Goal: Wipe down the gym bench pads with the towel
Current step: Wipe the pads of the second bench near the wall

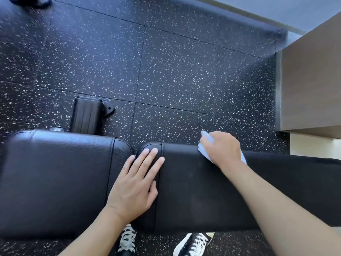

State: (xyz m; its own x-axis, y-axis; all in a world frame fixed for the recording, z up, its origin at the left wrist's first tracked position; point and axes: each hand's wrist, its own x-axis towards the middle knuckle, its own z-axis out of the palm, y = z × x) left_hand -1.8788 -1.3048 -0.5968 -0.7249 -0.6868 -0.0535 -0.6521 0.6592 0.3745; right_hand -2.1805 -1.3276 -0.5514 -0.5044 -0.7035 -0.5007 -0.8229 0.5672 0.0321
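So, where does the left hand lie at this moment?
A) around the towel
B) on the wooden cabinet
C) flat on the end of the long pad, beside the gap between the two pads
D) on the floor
C: the left hand lies flat with straight fingers on the long pad next to the gap, while the right hand holds the towel at that pad's far edge.

A single head-worn camera looks steeply down from above the person, close over the bench (pixel 193 191), which runs across the lower frame (wide-angle, so edges bow). The speckled floor (pixel 166 71) fills the upper part, with both forearms entering from the bottom edge.
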